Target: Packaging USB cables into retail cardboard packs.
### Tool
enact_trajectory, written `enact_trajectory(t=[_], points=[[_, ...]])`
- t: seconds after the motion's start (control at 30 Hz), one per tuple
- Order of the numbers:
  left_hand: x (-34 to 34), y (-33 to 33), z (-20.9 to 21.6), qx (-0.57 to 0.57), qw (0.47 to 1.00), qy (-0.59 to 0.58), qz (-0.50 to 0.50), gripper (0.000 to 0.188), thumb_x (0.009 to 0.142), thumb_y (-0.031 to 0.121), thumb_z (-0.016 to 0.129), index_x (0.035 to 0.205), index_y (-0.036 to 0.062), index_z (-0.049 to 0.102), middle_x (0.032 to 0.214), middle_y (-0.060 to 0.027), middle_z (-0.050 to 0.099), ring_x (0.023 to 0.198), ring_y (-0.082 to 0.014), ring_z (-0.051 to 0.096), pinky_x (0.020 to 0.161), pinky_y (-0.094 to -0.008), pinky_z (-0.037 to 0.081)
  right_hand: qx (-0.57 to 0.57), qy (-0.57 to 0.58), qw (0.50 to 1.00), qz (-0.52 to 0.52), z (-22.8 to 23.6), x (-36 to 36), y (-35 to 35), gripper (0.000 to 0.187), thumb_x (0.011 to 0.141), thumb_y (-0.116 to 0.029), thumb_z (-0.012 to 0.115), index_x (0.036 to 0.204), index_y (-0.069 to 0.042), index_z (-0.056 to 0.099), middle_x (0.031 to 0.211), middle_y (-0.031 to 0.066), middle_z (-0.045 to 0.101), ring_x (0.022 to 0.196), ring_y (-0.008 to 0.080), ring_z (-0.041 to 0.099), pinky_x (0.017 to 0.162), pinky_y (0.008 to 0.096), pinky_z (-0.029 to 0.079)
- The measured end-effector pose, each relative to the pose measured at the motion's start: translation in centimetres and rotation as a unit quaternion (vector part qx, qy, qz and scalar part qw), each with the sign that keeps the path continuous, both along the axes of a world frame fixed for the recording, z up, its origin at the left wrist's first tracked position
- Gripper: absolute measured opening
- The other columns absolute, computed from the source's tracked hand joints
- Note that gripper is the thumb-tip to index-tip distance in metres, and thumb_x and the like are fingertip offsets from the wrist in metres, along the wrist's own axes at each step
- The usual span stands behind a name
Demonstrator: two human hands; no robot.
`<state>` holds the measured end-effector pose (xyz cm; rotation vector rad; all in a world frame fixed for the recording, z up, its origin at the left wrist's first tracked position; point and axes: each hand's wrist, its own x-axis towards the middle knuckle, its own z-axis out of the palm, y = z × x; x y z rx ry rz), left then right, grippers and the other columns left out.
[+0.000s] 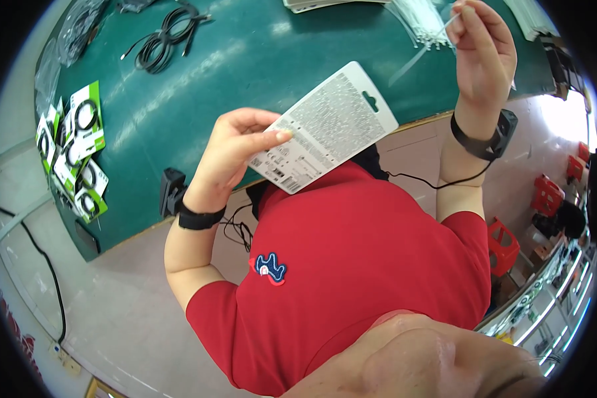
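My left hand (235, 146) grips a white packaging card (331, 126) by its near-left corner, thumb on top. The card is tilted over the table's front edge, its printed side up and a green hang slot at its far right end. Raised at the right, my right hand (485, 60) pinches a thin translucent strip that looks like a cable tie (411, 66). The strip slants down to the left from my fingertips. Close beside that hand lies a bundle of white cable ties (426, 26) on the green table (199, 113).
Several carded black cables (76, 146) are piled at the table's left end. A coiled black cable (162, 43) and clear plastic bags (79, 30) lie farther back. White cards (331, 4) are stacked at the far edge. Red stools (503, 247) stand on the floor at right.
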<state>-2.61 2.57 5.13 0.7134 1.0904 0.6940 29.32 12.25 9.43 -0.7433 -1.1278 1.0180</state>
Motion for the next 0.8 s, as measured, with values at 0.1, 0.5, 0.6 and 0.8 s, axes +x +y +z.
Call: enact_trajectory(t=[0.1, 0.5, 0.6, 0.8], points=[[0.5, 0.2, -0.1, -0.035, 0.999, -0.015, -0.01, 0.024, 0.078, 0.002, 0.076, 0.1, -0.0054, 0.069, 0.092, -0.0139, 0.072, 0.084, -0.0175, 0.07, 0.078, -0.0291, 0.056, -0.048, -0.075, 0.992, 0.091, 0.5, -4.0, -2.2, 0.012, 0.088, 0.0, 0.067, 0.099, -0.001, 0.064, 0.087, 0.005, 0.067, 0.067, 0.0061, 0.058, 0.059, 0.018, 0.045], [1.1, -0.3, -1.5, -0.071, 0.997, -0.031, -0.02, 0.023, 0.078, 0.0, 0.076, 0.1, -0.0043, 0.069, 0.091, -0.0129, 0.072, 0.078, -0.0175, 0.071, 0.073, -0.0282, 0.057, -0.01, -0.239, 0.959, 0.148, -0.3, -9.1, -3.4, 0.012, 0.084, 0.001, 0.072, 0.095, 0.002, 0.068, 0.084, 0.0035, 0.065, 0.07, 0.006, 0.059, 0.062, 0.0186, 0.047], [1.1, -0.2, -1.8, -0.073, 0.996, -0.036, -0.021, 0.023, 0.078, -0.001, 0.076, 0.099, -0.004, 0.069, 0.09, -0.0127, 0.072, 0.078, -0.0173, 0.071, 0.072, -0.0281, 0.057, 0.011, -0.271, 0.952, 0.143, -0.2, -9.1, -3.5, 0.012, 0.082, 0.003, 0.073, 0.093, 0.002, 0.069, 0.082, 0.0023, 0.064, 0.07, 0.0048, 0.057, 0.061, 0.0177, 0.045], [1.4, -0.2, -1.9, -0.073, 0.996, -0.035, -0.029, 0.022, 0.077, -0.001, 0.076, 0.098, -0.0037, 0.069, 0.089, -0.0122, 0.072, 0.077, -0.017, 0.071, 0.071, -0.0279, 0.057, 0.058, -0.309, 0.939, 0.142, -1.8, -8.7, -3.4, 0.013, 0.081, -0.001, 0.072, 0.094, 0.0, 0.069, 0.087, 0.0083, 0.067, 0.071, 0.0144, 0.064, 0.064, 0.0257, 0.05]])
